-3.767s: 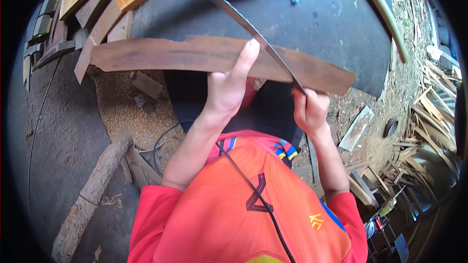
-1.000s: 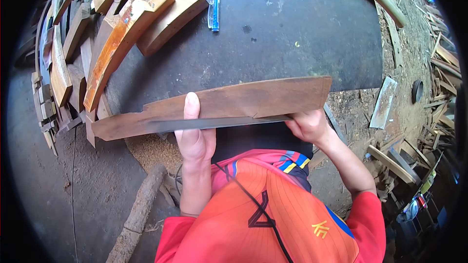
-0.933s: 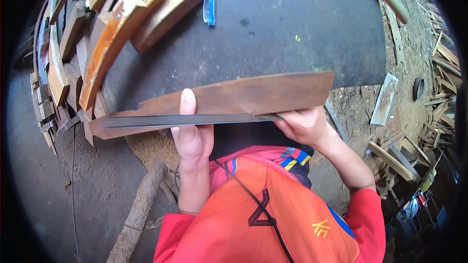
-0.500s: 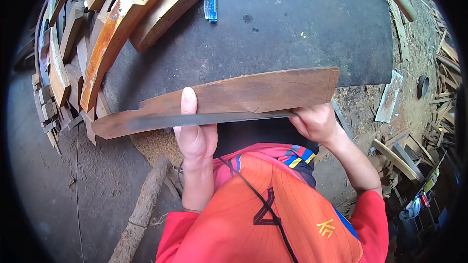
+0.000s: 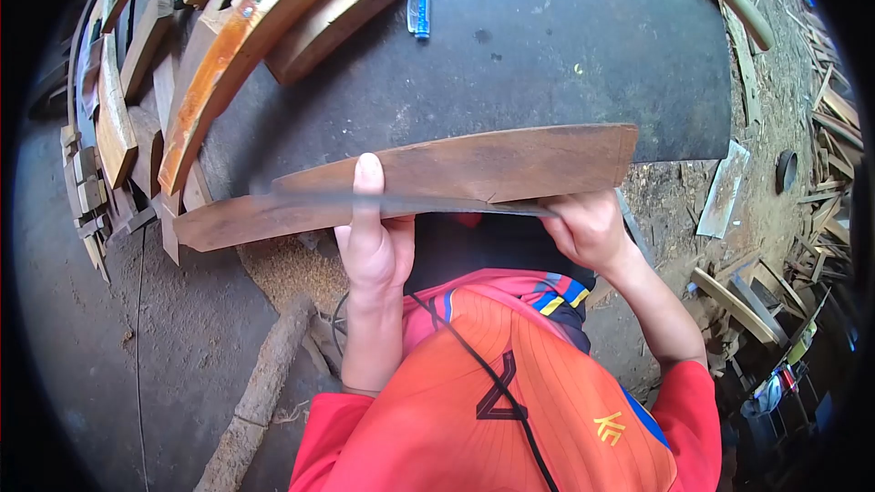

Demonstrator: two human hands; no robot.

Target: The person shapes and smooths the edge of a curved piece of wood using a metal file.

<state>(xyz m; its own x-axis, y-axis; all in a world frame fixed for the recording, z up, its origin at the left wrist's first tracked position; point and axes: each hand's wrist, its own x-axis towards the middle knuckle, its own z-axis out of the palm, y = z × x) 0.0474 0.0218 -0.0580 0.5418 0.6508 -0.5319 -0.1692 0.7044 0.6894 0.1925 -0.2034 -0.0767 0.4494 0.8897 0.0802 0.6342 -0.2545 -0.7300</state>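
A long brown wooden board [image 5: 510, 164], notched and narrowing at its left end, lies crosswise in front of my body. My left hand [image 5: 374, 251] is closed on its lower edge, thumb upright over the board's face and fingers mostly hidden. At the board's lower right edge my right hand [image 5: 588, 228] is a closed fist. A thin grey blade-like strip [image 5: 456, 206] runs leftward from that fist, across the board and my left thumb. Its left part is smeared by motion, and its exact kind cannot be made out.
A dark worktable [image 5: 565, 64] stands ahead, with a blue pen [image 5: 422, 0] on it. Curved wood pieces [image 5: 228, 64] crowd the left side. A rough log [image 5: 251, 401] and sawdust [image 5: 283, 275] are at lower left. Wood scraps [image 5: 738, 305] lie on the right.
The grey strip's left end has swung up, while its right end stays by my right fist. My left hand has moved slightly right and up. The view has shifted a little.
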